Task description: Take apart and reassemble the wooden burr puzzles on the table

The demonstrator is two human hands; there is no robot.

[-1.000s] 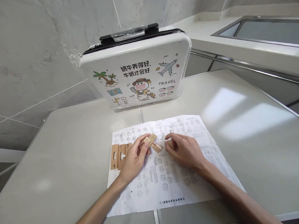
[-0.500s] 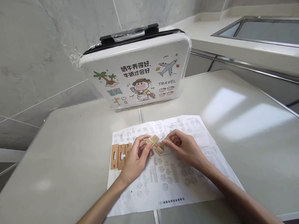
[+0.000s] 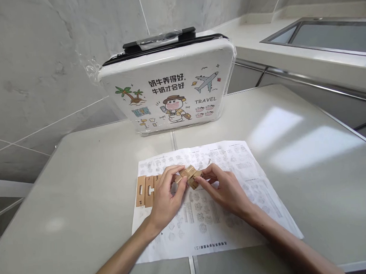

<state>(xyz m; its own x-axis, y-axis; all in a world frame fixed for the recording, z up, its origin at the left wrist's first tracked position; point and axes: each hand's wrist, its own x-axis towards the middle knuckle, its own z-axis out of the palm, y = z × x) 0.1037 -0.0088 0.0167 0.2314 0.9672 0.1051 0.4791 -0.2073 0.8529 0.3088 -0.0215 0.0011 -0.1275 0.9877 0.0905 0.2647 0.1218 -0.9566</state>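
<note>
Between my two hands is a small cluster of interlocked wooden puzzle pieces (image 3: 189, 172), held above the printed sheet (image 3: 205, 237). My left hand (image 3: 167, 192) is closed on its left side, thumb in front and fingers behind. On the right, my right hand (image 3: 223, 185) pinches a piece at the cluster's right end between thumb and fingers. Beside my left hand, several flat wooden puzzle pieces (image 3: 141, 191) with cut-out slots and painted numbers lie in a row on the sheet. My left hand partly covers the row's right end.
A white cartoon-printed case (image 3: 171, 85) with a black handle, wrapped in clear plastic, stands at the back of the light table (image 3: 90, 177). A counter with a framed recessed panel (image 3: 327, 33) is at the back right. Grey tiled wall (image 3: 46, 58) rises behind.
My right hand has moved slightly left, bringing its fingers onto the cluster's right side. The piece there now sits against the others. My left hand keeps its hold.
</note>
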